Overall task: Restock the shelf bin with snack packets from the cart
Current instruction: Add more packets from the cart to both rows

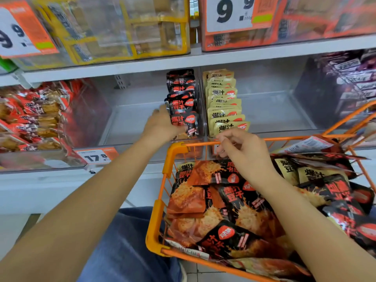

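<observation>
Grey shop shelves (pixel 142 64) carry clear bins. The left hand (pixel 160 125) presses black packets (pixel 182 102) standing in the shelf bin (pixel 132 119); whether it grips, I cannot tell. The right hand (pixel 242 147), fingers curled and empty, hangs over the orange cart (pixel 162 210) of packets.

The white shelf (pixel 142 64) carries clear bins (pixel 130 119) (black and beige packet rows inside).

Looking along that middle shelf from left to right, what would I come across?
Red packets in the left bin → left hand against the row of black packets → row of beige packets → bare stretch of clear bin → purple packets at the far right.
</observation>
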A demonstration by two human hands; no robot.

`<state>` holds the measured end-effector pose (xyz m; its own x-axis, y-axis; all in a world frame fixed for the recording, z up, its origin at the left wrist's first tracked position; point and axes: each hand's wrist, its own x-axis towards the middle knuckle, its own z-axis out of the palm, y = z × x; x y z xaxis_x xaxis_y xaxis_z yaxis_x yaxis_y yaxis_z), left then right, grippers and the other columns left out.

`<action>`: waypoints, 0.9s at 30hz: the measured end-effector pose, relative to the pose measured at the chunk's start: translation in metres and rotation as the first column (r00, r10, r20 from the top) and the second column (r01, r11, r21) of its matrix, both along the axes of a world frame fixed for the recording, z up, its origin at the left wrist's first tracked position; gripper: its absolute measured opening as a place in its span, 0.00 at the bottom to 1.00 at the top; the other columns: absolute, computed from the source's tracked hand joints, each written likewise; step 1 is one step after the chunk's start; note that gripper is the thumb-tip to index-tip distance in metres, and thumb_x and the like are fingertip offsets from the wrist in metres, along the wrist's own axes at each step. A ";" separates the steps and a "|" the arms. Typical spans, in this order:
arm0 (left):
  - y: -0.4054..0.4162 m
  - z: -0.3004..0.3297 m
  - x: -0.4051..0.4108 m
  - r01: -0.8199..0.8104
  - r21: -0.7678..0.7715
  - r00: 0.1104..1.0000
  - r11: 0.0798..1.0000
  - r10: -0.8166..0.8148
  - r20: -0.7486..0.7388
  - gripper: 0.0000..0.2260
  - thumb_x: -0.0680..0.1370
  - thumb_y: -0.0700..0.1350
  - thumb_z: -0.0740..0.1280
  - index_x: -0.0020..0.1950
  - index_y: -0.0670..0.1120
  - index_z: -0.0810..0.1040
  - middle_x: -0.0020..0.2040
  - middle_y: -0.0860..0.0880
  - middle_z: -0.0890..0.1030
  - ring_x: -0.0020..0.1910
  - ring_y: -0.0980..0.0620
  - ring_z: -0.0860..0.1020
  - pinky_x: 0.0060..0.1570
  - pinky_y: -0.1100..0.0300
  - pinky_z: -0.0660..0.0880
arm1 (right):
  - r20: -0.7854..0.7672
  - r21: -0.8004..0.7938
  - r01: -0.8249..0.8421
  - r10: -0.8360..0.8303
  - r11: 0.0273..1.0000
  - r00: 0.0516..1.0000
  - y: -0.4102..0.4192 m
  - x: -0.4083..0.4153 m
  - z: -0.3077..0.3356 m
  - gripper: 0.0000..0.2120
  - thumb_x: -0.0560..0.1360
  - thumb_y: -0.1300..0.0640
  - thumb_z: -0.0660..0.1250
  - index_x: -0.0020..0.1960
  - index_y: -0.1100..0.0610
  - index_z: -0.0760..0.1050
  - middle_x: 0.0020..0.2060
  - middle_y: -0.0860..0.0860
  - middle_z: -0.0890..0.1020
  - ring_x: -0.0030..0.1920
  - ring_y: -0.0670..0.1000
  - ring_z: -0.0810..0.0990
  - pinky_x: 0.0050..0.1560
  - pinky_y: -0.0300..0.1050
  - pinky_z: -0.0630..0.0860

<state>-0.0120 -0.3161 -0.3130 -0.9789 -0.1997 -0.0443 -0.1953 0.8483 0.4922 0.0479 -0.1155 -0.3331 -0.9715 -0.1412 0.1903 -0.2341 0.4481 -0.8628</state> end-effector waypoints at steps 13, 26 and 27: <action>0.037 -0.016 0.152 0.525 0.429 0.758 0.735 -0.633 0.157 0.19 0.75 0.52 0.70 0.30 0.42 0.74 0.25 0.52 0.65 0.28 0.59 0.65 0.31 0.63 0.61 | 0.271 -0.316 -0.095 0.186 0.944 0.944 0.002 0.008 0.015 0.09 0.79 0.51 0.62 0.48 0.54 0.79 0.38 0.52 0.85 0.37 0.48 0.84 0.41 0.38 0.79; 0.018 0.018 0.123 0.001 0.819 1.000 0.574 -0.025 0.017 0.05 0.72 0.43 0.71 0.47 0.47 0.81 0.38 0.54 0.85 0.39 0.58 0.83 0.34 0.67 0.77 | 0.170 -0.301 -0.318 0.379 0.899 0.910 -0.005 0.016 0.018 0.13 0.73 0.56 0.71 0.35 0.64 0.75 0.26 0.45 0.68 0.28 0.41 0.66 0.31 0.35 0.62; 0.016 0.021 0.117 0.020 0.826 0.998 0.564 0.039 -0.051 0.04 0.72 0.41 0.71 0.46 0.46 0.81 0.36 0.54 0.84 0.37 0.58 0.82 0.35 0.67 0.77 | 0.122 -0.258 -0.261 0.300 0.930 0.946 -0.007 0.016 0.017 0.13 0.73 0.53 0.71 0.39 0.63 0.76 0.28 0.45 0.72 0.31 0.42 0.70 0.34 0.36 0.64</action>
